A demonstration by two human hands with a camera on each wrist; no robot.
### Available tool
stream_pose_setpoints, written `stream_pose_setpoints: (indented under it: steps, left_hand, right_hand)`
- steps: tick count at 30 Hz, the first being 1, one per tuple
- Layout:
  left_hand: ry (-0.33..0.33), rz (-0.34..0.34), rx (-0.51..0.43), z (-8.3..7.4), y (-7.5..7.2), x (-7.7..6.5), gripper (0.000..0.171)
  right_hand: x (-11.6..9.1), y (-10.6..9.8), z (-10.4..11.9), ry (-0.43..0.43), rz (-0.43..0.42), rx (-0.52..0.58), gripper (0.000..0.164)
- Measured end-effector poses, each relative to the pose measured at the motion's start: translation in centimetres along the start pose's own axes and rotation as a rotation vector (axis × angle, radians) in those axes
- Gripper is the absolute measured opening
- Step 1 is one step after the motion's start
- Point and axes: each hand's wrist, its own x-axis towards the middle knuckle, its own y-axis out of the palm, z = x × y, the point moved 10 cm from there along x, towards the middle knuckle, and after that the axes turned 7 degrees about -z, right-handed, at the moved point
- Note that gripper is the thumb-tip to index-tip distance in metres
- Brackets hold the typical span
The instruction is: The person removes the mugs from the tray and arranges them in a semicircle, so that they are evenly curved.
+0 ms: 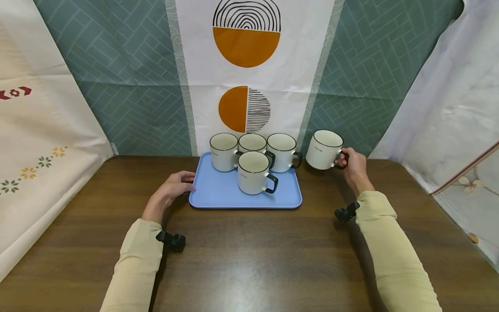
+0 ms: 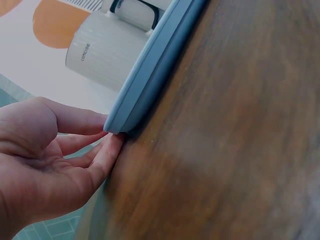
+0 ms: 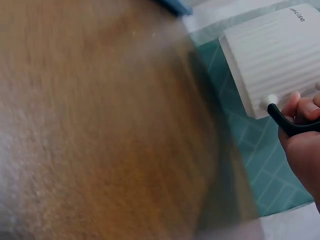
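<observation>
My left hand point(image 1: 171, 189) pinches the left edge of the tray point(image 1: 214, 196), with the thumb at the rim and the fingertips beneath it. My right hand point(image 1: 355, 167) grips the black, angular handle point(image 3: 285, 123) of a mug point(image 1: 322, 152). This mug is raised off the table point(image 1: 249, 264), slightly tilted, to the right of the tray and apart from it. Its body is a white cylinder with vertical ribs, a dark rim line and small dark lettering.

The tray is smooth, light blue and rectangular, with rounded corners and a low raised rim. It carries four upright mugs of the same type: a back row of left mug point(image 1: 223, 156), middle mug point(image 1: 252, 141) and right mug point(image 1: 280, 156), plus a front mug point(image 1: 251, 178) before the middle one. Their handles point right.

The table is dark brown with visible wood grain. Behind it hangs creased teal cloth point(image 1: 117, 65), block-patterned, with a white panel point(image 1: 199, 56) bearing orange and black-lined circles.
</observation>
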Motion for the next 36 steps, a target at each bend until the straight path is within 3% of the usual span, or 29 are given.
stream_pose_setpoints:
  steps: [6, 15, 20, 26, 31, 36]
  left_hand:
    - [0.007, 0.003, 0.005, 0.0, 0.0, 0.0, 0.054]
    - [0.002, -0.001, -0.010, 0.1, 0.3, 0.2, 0.054]
    - [0.002, 0.008, -0.015, 0.2, 0.0, 0.0, 0.054]
    - [0.018, 0.013, -0.020, 0.0, -0.5, -0.2, 0.054]
    - [0.017, 0.019, -0.016, 0.0, -0.3, -0.4, 0.054]
    - [0.020, 0.024, -0.018, -0.1, 0.1, -0.4, 0.055]
  right_hand:
    - [1.0, -0.9, -1.1, 0.005, -0.054, -0.018, 0.042]
    - [1.5, -0.9, -1.9, -0.018, -0.019, -0.085, 0.043]
    - [1.6, -0.5, -2.0, -0.012, 0.064, -0.150, 0.042]
    - [1.2, 0.1, -1.6, 0.004, 0.185, -0.371, 0.038]
    - [1.2, -1.1, -1.2, 0.017, 0.103, -0.529, 0.034]
    - [1.0, -2.5, 0.7, -0.080, -0.110, -0.653, 0.045]
